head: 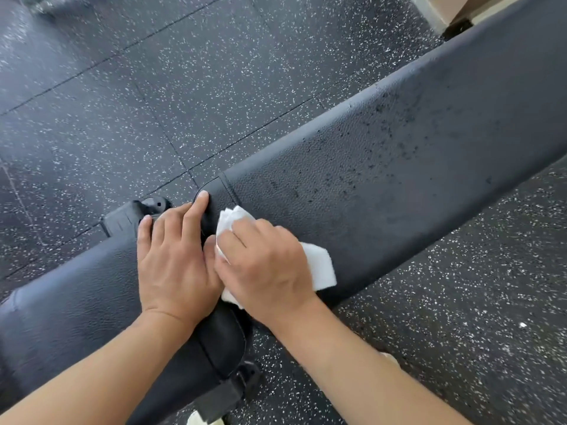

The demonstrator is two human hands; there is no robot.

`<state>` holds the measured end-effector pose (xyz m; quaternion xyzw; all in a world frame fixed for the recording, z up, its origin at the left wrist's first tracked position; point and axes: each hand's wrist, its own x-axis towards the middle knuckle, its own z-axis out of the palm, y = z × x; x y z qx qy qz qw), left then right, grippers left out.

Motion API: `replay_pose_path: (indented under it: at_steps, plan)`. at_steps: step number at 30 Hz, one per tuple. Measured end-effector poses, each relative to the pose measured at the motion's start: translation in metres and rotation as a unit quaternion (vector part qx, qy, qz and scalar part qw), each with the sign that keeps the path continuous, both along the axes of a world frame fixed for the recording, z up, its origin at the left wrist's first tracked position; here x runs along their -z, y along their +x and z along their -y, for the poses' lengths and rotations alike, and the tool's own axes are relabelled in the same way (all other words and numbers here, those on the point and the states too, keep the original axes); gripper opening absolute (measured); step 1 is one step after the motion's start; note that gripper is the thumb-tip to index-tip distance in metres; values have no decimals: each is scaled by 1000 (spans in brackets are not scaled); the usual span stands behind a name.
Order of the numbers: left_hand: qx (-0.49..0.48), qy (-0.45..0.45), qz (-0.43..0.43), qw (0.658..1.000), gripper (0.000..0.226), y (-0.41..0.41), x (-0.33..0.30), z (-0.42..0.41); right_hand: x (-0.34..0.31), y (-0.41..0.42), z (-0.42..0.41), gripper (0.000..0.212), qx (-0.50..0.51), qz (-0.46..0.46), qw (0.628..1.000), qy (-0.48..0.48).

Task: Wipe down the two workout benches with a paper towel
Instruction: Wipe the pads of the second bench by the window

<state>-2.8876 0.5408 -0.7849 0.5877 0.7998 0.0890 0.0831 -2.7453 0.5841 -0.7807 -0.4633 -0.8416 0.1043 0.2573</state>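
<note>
Floor (153, 87): black rubber tiles, white speckle, seams visible; fills the frame from 9 to 12 o'clock and again at 4 to 5 o'clock. Bench (399, 154): black textured pad, runs diagonally from 7 o'clock up to 2 o'clock; long pad section toward 2 o'clock carries scattered dark droplets, and a shorter pad section (76, 302) lies toward 8 o'clock, with a gap between the two near centre. Black frame bracket (129, 219) shows at the far side of the gap, about 9 o'clock of the hands. Left hand (175, 262): palm down, laid over the gap, fingers straight and spread, index fingertip touching the end edge of the long pad; it holds nothing, only rests there. Right hand (267, 262): just beside the left at its 3 o'clock, thumb touching the left hand, pressing down on the near end of the long pad, fingers bent over the paper towel (320, 265). Towel: white, folded, pinned between palm and pad; edges stick out at 12, 4 and 7 o'clock of the hand.
</note>
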Motion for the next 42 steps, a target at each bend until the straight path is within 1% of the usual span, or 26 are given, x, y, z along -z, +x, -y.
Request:
replay_pose_path:
  at_steps: [4, 8, 10, 13, 14, 16, 20, 23, 25, 28, 30, 32, 33, 35, 37, 38, 40, 42]
  plan:
    - [-1, 2, -1, 1000, 64, 0, 1, 1, 1, 1, -1, 23, -13, -33, 999, -15]
    - [4, 1, -9, 1000, 64, -1, 2, 1, 2, 38, -11, 24, -49, -19, 999, 2]
    - [5, 5, -10, 1000, 64, -1, 2, 1, 6, 76, -31, 24, -10, -4, 1000, 20]
    - [7, 4, -11, 1000, 64, -2, 2, 0, 6, 123, -68, 20, 97, 11, 995, 35]
    - [8, 2, -12, 1000, 64, -2, 2, 0, 5, 126, -77, 19, 118, 13, 993, 27]
    - [9, 1, -12, 1000, 65, -1, 1, 0, 6, 114, -87, 19, 118, 17, 993, 18]
    - [14, -4, -15, 1000, 65, -1, -1, -1, -1, 41, -108, 20, 58, 34, 998, -8]
    - [13, -9, -22, 1000, 65, -1, -1, -2, -7, -15, -102, 16, -37, 40, 998, -40]
    - [11, -12, -23, 1000, 64, 0, -2, -2, -10, -25, -89, 16, -96, 40, 993, -49]
    - [13, -17, -25, 999, 66, 1, -5, -3, -10, 7, -71, 14, -178, 19, 984, -24]
    - [12, -14, -29, 999, 67, 2, -5, -2, -6, 47, -69, 19, -233, 31, 972, 8]
    - [13, -6, -29, 999, 68, 2, -5, -2, -2, 86, -87, 23, -253, 50, 966, 36]
    - [14, -3, -28, 999, 68, 2, -4, -3, -1, 101, -103, 23, -235, 56, 969, 47]
    - [14, 2, -26, 1000, 68, 1, -3, -3, -2, 116, -140, 21, -146, 61, 986, 49]
    - [13, 2, -27, 1000, 68, 1, -2, -1, -6, 108, -171, 22, -38, 55, 998, 12]
    - [12, 2, -27, 1000, 68, 1, -2, -1, -7, 97, -179, 23, -6, 51, 999, -4]
    - [15, 3, -26, 1000, 68, 0, -3, -1, -7, 69, -180, 25, 17, 54, 998, -16]
    - [15, 1, -22, 1000, 68, 1, -4, -1, -8, 39, -161, 24, 3, 58, 998, -7]
